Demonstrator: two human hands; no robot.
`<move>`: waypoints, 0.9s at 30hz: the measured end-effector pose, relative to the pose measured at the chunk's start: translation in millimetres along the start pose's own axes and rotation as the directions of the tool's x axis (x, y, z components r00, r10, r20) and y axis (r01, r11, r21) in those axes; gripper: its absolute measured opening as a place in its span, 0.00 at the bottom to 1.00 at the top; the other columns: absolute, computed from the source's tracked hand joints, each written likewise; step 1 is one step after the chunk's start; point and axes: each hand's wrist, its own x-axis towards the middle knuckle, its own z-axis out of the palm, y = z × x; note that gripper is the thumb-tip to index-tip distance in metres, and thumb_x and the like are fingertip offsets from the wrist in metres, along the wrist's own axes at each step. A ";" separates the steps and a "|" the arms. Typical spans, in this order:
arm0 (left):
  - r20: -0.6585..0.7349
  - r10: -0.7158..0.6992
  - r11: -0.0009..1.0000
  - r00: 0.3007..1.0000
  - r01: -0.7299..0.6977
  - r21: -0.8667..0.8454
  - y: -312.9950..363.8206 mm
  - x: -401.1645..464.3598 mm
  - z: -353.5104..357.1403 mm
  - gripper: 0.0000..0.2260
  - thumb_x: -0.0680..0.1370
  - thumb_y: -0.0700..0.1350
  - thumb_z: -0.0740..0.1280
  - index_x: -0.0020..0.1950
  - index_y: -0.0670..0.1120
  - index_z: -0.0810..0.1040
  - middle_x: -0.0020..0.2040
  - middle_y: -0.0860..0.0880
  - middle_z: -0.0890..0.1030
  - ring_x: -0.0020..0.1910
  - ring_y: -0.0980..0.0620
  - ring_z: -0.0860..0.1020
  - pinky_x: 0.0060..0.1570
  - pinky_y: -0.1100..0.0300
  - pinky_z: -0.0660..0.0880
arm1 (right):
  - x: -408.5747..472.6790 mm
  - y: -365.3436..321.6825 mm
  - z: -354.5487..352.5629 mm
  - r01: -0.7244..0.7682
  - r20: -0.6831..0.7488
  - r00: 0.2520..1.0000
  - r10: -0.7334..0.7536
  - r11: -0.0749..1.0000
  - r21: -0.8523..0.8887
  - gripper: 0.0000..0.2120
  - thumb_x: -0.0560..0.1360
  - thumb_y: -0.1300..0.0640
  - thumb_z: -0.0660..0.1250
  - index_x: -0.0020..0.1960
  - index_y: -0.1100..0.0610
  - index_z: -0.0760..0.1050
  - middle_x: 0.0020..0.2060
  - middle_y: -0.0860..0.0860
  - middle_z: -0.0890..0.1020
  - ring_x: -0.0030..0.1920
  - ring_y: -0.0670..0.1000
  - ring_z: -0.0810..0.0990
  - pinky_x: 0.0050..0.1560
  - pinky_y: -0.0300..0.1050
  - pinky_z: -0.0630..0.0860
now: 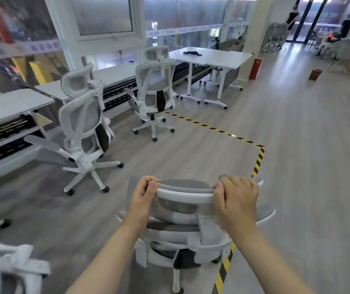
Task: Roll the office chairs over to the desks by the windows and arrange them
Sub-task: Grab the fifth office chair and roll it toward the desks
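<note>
From the head view, the person is gripping a white-framed office chair [182, 225] by its headrest [183, 190] — left hand [143, 194] wrapped over one end, right hand [236, 200] over the other, fingers curled tight around the padded top edge. That is probably the sensible hold: the chair is likely fairly heavy but rolling freely on its casters, and the headrest may be flexing a little on its stem, so pushing low and evenly should be steadier. The chair is standing on the wood floor [191, 158], on the striped tape line [256, 160], well apart from the counter [114, 74] by the windows. Its grey mesh back and seat are looking soft, the frame stiff. Two matching chairs [85, 115] are already sitting near that counter, facing it.
</note>
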 end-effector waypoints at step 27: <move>-0.506 0.022 0.999 0.863 -0.043 -0.029 -16.4 168.3 -198.6 0.18 0.69 0.62 0.63 0.43 0.48 0.73 0.36 0.59 0.72 0.38 0.58 0.69 0.43 0.64 0.67 | 192.4 -174.3 250.4 0.246 0.160 0.939 -0.305 0.919 0.308 0.16 0.75 0.54 0.52 0.31 0.58 0.66 0.29 0.48 0.68 0.36 0.54 0.67 0.48 0.49 0.65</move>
